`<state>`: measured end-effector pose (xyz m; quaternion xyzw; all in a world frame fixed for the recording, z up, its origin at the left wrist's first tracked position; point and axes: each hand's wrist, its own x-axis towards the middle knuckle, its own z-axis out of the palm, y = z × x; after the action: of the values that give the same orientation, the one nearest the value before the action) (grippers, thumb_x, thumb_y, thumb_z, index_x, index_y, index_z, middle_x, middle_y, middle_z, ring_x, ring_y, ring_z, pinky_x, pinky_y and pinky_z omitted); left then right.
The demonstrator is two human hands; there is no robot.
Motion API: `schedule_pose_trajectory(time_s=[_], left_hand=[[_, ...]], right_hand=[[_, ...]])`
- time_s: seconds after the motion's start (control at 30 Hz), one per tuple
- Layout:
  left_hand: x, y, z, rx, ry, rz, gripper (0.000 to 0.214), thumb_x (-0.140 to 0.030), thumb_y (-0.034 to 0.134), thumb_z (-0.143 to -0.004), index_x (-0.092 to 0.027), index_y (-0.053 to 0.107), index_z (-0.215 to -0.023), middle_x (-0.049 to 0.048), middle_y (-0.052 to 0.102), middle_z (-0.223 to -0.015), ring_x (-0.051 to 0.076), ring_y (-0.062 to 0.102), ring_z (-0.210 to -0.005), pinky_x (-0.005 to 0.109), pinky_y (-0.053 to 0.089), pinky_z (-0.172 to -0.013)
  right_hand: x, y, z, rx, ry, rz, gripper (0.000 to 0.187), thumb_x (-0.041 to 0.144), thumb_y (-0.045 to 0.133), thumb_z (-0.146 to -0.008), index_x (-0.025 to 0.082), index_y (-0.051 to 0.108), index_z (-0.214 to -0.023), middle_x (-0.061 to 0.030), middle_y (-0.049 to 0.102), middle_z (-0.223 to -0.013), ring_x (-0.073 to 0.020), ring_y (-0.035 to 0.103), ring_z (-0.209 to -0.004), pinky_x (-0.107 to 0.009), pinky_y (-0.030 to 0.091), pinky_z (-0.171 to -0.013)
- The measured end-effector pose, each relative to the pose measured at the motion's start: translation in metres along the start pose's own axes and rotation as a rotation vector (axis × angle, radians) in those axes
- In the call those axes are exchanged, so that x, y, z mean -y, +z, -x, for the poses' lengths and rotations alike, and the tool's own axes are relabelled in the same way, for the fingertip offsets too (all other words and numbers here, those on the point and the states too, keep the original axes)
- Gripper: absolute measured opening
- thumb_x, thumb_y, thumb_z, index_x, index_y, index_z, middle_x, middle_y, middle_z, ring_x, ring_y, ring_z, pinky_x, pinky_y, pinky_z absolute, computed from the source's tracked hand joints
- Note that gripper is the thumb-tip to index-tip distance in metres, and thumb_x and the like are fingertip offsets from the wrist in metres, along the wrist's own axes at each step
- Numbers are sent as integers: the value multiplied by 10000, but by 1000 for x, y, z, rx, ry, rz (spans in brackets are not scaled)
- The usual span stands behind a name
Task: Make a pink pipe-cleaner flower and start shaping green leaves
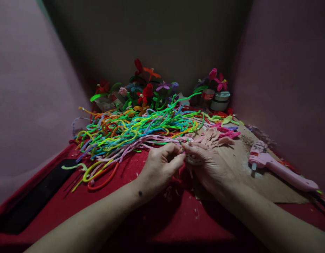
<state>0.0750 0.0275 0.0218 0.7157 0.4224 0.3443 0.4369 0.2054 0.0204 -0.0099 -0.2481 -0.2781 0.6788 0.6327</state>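
My left hand point(165, 160) and my right hand point(211, 163) meet fingertip to fingertip above the red cloth, in front of the pipe cleaner heap. The left thumb and forefinger are pinched together at a tiny piece, too small and dim to name. Against the right hand's curled fingers sits a small pale object with dark spots point(193, 160), its kind unclear and partly covered by the hand. Just behind the hands, pale pink pipe cleaners point(141, 141) reach toward the fingertips. Beige fuzzy petals point(212, 137) lie beyond the right hand.
A multicoloured heap of pipe cleaners point(125, 124) fills the left and middle. Fuzzy flowers point(145, 93) stand behind it. A pink glue gun point(280, 170) rests on cardboard point(241, 179) at right, its cable trailing off. A black strip point(37, 195) lies left, on red cloth point(120, 218).
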Motion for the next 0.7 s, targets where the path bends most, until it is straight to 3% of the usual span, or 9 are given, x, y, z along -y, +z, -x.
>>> schedule_pose_trajectory(time_s=[0.13,0.3,0.53,0.7], left_hand=[[-5,-1,-1,107,-187,261,213,-267,517,-781,-152,475,-607,-46,485,-432,63,426,-315,167,310,-326],[-1,0,-2,147,-242,369,238,-222,516,-774,-145,457,-557,-54,462,-389,40,370,-256,145,226,-276],[1,-5,-5,268,-204,466,77,-191,570,-745,-141,529,-703,-38,548,-557,60,510,-374,161,399,-379],[1,-4,-5,227,-227,515,59,-192,565,-745,-150,527,-734,-32,556,-576,69,516,-391,169,423,-360]], right_hand=[[0,0,1,-2,-17,35,41,165,674,-667,157,641,-644,29,541,-598,-77,454,-551,-224,341,-523],[0,1,3,12,2,83,106,172,647,-697,142,617,-600,34,490,-552,-66,397,-507,-217,280,-475],[1,-2,0,-3,18,88,50,196,649,-690,148,644,-677,-1,582,-648,-106,493,-594,-252,372,-570],[1,-4,0,-3,23,101,66,227,644,-696,165,636,-675,2,580,-614,-111,495,-558,-260,378,-543]])
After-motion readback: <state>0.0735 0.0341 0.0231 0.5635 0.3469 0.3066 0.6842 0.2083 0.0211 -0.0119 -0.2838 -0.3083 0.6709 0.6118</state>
